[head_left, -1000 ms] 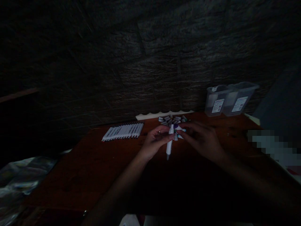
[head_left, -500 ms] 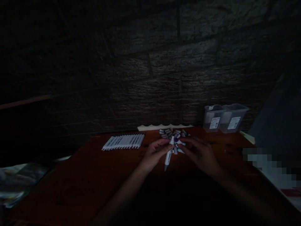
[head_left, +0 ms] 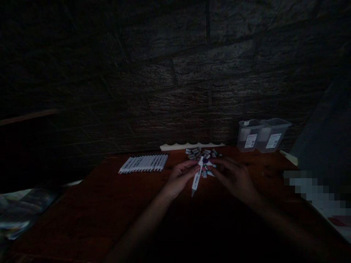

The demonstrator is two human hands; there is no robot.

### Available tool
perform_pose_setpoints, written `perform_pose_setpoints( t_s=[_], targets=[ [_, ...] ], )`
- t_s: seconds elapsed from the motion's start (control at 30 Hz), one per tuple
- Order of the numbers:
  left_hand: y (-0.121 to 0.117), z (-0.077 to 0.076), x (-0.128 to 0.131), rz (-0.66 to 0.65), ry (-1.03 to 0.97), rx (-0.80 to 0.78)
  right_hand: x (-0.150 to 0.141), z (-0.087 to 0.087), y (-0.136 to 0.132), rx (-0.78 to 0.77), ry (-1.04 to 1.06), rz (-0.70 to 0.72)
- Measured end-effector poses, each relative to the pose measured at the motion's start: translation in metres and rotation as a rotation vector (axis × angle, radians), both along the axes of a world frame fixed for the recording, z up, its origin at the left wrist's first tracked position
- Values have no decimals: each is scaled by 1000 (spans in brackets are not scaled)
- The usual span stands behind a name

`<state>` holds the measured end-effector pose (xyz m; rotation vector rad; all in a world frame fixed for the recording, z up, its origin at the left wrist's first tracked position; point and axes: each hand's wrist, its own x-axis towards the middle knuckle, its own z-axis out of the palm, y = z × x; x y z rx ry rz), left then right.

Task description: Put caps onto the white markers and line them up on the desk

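My left hand is closed around a white marker, pinched between thumb and fingers, its grey end slanting down toward me. Close to the marker's upper end, my right hand pinches a small marker cap with a purple end. The cap and the marker are very near each other; I cannot tell whether they touch. Behind and below my fingers lies a loose pile of marker caps, grey, white and teal, partly hidden by both hands.
Left of the pile, a row of white markers lies side by side on the brown wooden table. Two clear plastic containers with labels stand at the back right. A pale wavy-edged strip runs along the dark brick-patterned wall.
Both hands stay almost where they were, with the marker and the purple-ended cap still held. The view has shifted very slightly.
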<state>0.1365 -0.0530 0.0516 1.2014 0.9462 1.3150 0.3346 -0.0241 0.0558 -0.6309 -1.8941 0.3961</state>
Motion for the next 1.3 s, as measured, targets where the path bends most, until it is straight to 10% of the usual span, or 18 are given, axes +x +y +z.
perform_pose_setpoints(
  t_s=[1.3],
  targets=[
    [0, -3, 0, -4, 6, -8, 0, -3, 2, 9, -27, 23]
  ],
)
